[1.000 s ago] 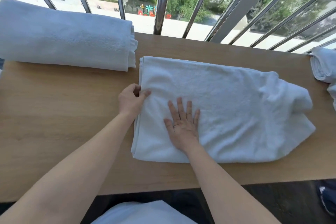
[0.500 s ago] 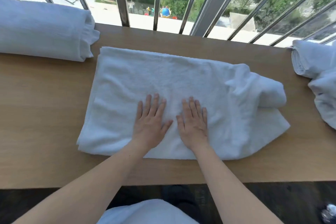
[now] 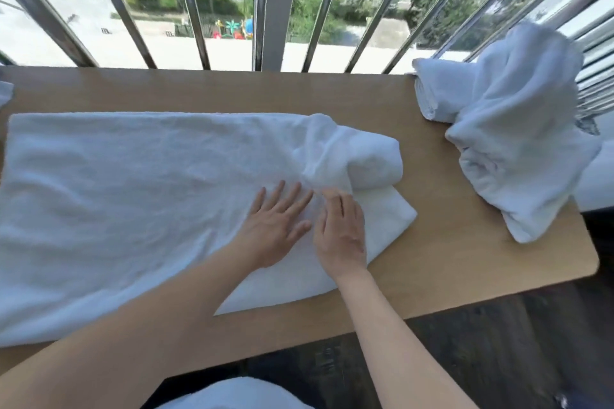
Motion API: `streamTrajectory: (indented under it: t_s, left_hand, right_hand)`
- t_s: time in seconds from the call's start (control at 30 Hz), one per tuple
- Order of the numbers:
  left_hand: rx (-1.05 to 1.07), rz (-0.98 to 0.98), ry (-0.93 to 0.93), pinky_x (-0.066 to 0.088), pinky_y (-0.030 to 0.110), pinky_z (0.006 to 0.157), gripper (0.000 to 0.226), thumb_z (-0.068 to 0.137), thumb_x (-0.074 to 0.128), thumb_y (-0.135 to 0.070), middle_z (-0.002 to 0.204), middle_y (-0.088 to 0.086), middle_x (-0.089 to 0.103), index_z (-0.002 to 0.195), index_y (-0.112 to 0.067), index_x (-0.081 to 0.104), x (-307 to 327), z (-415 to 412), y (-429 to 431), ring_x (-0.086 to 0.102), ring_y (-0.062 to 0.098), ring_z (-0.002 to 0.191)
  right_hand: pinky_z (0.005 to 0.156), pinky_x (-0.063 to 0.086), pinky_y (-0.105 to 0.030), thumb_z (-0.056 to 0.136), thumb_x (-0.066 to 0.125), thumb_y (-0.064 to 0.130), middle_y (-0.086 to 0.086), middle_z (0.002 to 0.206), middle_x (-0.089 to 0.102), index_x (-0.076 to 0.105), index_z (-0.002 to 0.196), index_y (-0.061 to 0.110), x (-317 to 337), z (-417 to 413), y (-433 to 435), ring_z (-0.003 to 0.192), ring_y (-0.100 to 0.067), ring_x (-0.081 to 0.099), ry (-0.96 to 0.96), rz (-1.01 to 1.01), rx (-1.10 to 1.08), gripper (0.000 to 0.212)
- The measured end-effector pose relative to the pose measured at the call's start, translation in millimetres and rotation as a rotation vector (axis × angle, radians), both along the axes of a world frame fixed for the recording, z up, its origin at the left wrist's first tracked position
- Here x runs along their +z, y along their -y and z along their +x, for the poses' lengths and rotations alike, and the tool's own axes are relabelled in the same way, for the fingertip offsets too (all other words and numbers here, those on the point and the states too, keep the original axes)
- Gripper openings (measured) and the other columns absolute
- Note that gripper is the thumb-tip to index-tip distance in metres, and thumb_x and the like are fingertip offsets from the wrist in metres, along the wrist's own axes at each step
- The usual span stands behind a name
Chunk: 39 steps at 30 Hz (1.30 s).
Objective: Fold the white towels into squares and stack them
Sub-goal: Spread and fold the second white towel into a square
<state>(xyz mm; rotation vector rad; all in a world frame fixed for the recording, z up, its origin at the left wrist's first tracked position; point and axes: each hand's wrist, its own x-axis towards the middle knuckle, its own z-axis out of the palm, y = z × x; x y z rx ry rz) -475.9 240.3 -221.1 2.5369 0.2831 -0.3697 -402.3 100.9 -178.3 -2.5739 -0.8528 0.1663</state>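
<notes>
Nearest us, our left hand [image 3: 277,229] lies flat, fingers spread, on the white towel [image 3: 133,196] across the bench [image 3: 465,276]. Our right hand [image 3: 342,236] pinches its bunched right end — folding seems barely begun. Farther right, a crumpled towel heap [image 3: 518,129] waits, unfolded; no stack is visible yet.

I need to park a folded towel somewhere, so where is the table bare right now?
Bare wood runs along the table between the railing and the spread towel, and between its bunched right end and the towel pile. The near right corner is free. Both hands, left hand and right hand, crowd the middle.
</notes>
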Motion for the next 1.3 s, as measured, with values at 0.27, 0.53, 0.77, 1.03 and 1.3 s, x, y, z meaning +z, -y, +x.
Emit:
streamTrajectory:
  t_s: [0.27,0.53,0.77,1.03,1.3]
  left_hand:
    - [0.237,-0.115,0.302,0.031,0.040,0.109,0.046,0.098,0.049,-0.048,0.140,0.003,0.053,0.133,-0.020,0.057,22,28,-5,0.045,0.028,0.132]
    - [0.168,-0.104,0.366,0.029,0.035,0.110,0.062,0.086,0.071,-0.051,0.137,0.005,0.053,0.134,-0.015,0.056,52,116,8,0.043,0.028,0.130]
    - [0.083,0.102,0.103,0.035,0.037,0.106,0.090,0.070,0.072,-0.073,0.144,-0.006,0.047,0.143,-0.030,0.047,37,179,36,0.040,0.020,0.135]
    - [0.242,0.121,0.154,0.040,0.032,0.077,0.049,0.073,0.076,-0.063,0.100,-0.010,0.060,0.108,-0.028,0.070,35,196,41,0.058,0.018,0.106]
    - [0.280,0.024,0.303,0.043,0.037,0.092,0.053,0.078,0.078,-0.053,0.118,-0.003,0.061,0.119,-0.024,0.063,29,224,60,0.052,0.016,0.112]
  right_hand:
    - [0.097,0.037,-0.034,0.105,0.039,0.017,-0.008,0.119,0.055,0.056,0.121,0.007,1,41,22,0.113,-0.026,0.049,-0.230,0.073,-0.433,0.026]
    - [0.109,0.028,-0.040,0.098,0.054,0.030,-0.005,0.131,0.052,0.058,0.119,0.012,-14,78,39,0.127,-0.026,0.042,-0.151,-0.163,-0.380,0.028]
    - [0.095,0.038,-0.041,0.091,0.064,0.048,-0.008,0.121,0.059,0.056,0.120,0.010,-25,123,60,0.117,-0.031,0.051,-0.378,0.063,-0.497,0.048]
    - [0.072,0.044,-0.031,0.092,0.065,0.046,0.003,0.101,0.070,0.064,0.106,0.023,-16,155,84,0.094,-0.017,0.063,-0.716,0.196,-0.314,0.027]
    - [0.064,0.047,-0.040,0.096,0.056,0.037,0.005,0.071,0.059,0.052,0.080,0.023,-7,150,156,0.069,-0.021,0.057,-0.518,0.220,-0.480,0.021]
